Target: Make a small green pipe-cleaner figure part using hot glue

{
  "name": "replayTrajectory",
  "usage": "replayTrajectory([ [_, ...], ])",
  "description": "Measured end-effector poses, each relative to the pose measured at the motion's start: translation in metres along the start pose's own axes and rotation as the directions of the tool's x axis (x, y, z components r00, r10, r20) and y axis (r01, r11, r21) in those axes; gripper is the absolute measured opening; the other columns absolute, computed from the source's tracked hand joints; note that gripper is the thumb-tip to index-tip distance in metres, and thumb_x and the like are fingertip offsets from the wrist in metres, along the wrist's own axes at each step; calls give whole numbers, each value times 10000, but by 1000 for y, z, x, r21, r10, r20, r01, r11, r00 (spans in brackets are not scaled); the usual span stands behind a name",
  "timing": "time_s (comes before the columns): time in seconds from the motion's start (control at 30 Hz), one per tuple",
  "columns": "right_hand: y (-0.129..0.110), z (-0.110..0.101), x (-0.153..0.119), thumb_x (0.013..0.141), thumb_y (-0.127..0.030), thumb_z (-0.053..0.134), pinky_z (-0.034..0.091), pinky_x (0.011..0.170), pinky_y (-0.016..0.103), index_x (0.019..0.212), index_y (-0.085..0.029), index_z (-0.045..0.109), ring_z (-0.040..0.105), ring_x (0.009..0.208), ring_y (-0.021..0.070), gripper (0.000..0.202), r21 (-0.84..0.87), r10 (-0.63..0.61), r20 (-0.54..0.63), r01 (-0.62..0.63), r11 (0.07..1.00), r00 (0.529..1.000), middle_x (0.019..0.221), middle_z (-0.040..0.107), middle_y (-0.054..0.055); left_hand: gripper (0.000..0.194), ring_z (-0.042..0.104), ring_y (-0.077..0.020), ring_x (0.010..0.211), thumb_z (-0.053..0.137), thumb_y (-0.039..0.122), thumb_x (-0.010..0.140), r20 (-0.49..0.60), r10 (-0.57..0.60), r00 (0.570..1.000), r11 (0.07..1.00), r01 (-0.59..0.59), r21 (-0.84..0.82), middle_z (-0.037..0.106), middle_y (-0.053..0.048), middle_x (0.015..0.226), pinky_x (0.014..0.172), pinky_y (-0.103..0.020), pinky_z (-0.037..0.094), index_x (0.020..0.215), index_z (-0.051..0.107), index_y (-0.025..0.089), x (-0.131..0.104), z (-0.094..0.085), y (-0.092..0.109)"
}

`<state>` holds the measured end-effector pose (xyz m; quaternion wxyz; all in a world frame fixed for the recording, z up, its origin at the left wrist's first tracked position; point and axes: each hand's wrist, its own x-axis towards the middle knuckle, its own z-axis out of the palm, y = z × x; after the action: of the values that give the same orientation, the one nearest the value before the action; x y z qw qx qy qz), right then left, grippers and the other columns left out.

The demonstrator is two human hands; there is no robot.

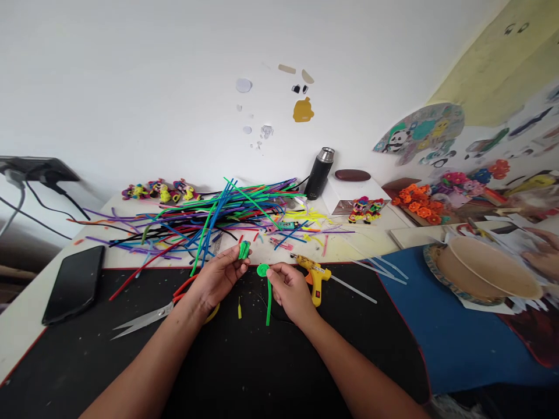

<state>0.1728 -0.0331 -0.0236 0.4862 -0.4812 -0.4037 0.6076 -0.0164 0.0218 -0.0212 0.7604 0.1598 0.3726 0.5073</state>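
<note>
Between its thumb and fingers, my left hand [222,274] pinches a small green piece [244,250] that looks made of coiled pipe cleaner. My right hand [290,285] is closed on a green pipe cleaner [263,270] wound into a flat disc, its straight tail hanging down. The two green pieces are apart. A yellow glue gun [318,280] with a clear glue stick lies just right of my right hand. Scissors [148,319] with orange handles lie partly under my left forearm. On the black mat [262,372] rests a small yellow pointed item [239,309].
A heap of coloured pipe cleaners [218,215] spreads along the back. Small figures [161,190], a black bottle [320,174] and a white box [349,195] stand near the wall. A phone [74,285] lies left. At right are a bowl [489,267] and another person's hand [544,256].
</note>
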Motion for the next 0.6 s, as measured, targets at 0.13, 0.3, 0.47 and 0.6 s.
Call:
replayTrajectory([
  [0.13,2,0,0,798,-612,803,245,374,225,811,-207,633,305,390,75,440,5,3,2,-3,1000,1000,496,390,-114,84,739,-156,684,822,81,854,24,13,1000,1000,-13,2,782,-77,850,594,-213,620,923,785,113,0,-1,-1],
  [0.3,4,1,1,804,-600,802,238,373,223,808,-207,635,306,391,73,427,9,-6,-1,6,1000,1000,508,396,-111,141,732,-150,692,859,62,809,28,20,999,1000,-21,3,777,-67,840,627,-212,619,911,784,123,2,-4,-3],
  [0.47,7,-1,0,834,-587,779,259,382,222,814,-207,645,316,401,79,404,-28,-28,-1,28,999,1000,510,398,-105,199,747,-161,732,855,36,798,21,32,999,999,-32,3,789,-78,882,648,-219,626,969,787,111,2,-6,-3],
  [0.6,8,-1,-1,854,-576,763,265,389,222,835,-208,653,324,410,85,385,-50,-31,3,31,998,1000,518,399,-101,167,729,-146,698,831,43,827,19,38,999,999,-38,0,791,-69,870,655,-223,627,958,781,133,2,-7,-3],
])
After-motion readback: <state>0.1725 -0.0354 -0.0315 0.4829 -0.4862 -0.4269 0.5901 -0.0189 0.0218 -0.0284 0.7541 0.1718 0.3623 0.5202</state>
